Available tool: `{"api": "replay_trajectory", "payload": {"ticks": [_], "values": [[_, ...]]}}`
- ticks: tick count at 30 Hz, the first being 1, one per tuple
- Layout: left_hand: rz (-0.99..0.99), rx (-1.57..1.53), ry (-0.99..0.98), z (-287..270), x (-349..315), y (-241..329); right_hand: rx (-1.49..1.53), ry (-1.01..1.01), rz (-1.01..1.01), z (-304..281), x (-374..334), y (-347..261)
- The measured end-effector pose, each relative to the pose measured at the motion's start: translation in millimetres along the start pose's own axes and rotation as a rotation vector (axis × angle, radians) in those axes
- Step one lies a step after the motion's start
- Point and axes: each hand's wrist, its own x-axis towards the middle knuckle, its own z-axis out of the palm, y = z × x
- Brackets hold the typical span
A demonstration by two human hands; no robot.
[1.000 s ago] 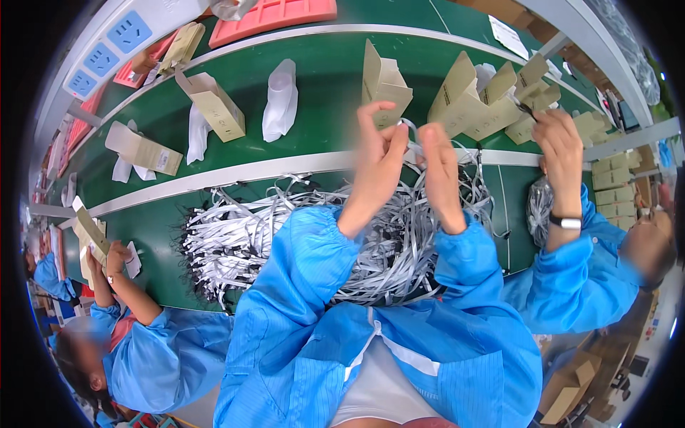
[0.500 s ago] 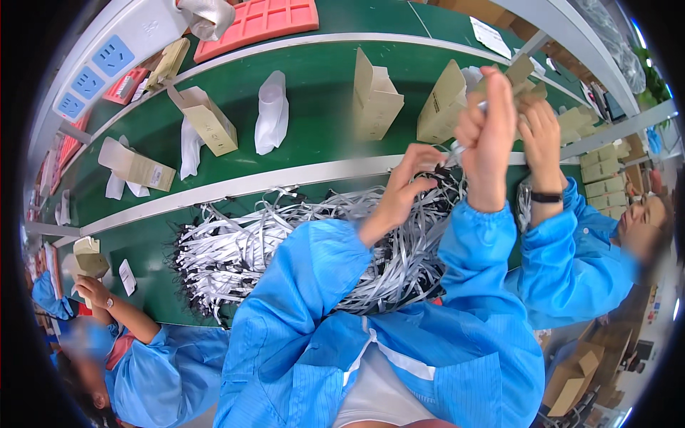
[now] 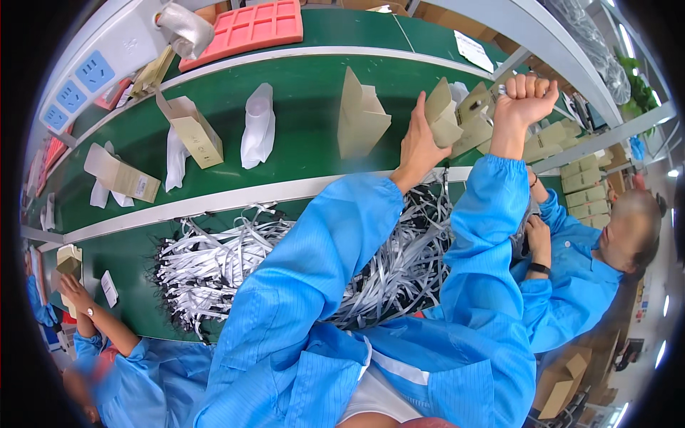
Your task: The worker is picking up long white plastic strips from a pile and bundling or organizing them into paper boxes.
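Observation:
My left hand (image 3: 421, 148) has its fingers along the left side of an open tan cardboard box (image 3: 444, 121) on the green conveyor belt (image 3: 307, 121), thumb near its lower edge. To the right, my right hand (image 3: 524, 107) is raised in a fist above more tan boxes. A small silvery bit shows at its knuckles; whatever is inside the fist is hidden. Below my left forearm lies a big pile of white flat cables (image 3: 228, 260) with black ends. Left of my left hand stands another open tan box (image 3: 362, 118).
Further left on the belt are a white wrapped item (image 3: 258, 128) and more open boxes (image 3: 196, 135). A pink tray (image 3: 250, 32) lies beyond the rail. Co-workers sit at both sides; one co-worker's hand (image 3: 539, 239) is close to my right sleeve. Stacked boxes (image 3: 585, 189) stand at right.
My left hand has moved from the cable pile up to the box. My right hand has shifted right, its fingers now curled toward me. The co-worker's hand at right has dropped from the boxes.

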Motion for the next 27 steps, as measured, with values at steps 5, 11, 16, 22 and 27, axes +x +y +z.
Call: {"api": "replay_trajectory", "payload": {"ticks": [5, 11, 16, 22, 27], "values": [[-0.011, -0.001, 0.002, 2.7, 0.6, 0.3, -0.149, -0.144, 0.104, -13.7, -6.0, 26.5], [0.000, -0.113, 0.043, 4.2, 10.2, -13.7, -0.999, -0.579, -0.044, -55.1, -62.2, 75.6], [0.064, -0.063, 0.033, 7.4, 8.3, -26.8, -1.287, -0.489, -0.343, -44.8, -75.5, 39.0], [0.056, 0.403, -0.236, -33.4, -79.0, -28.8, -1.602, -0.560, -0.073, -65.5, -144.1, -8.8], [-0.097, 0.598, -0.576, -82.3, -109.6, 2.1, -2.018, -0.662, 0.181, -135.6, -166.9, 32.5]]}}
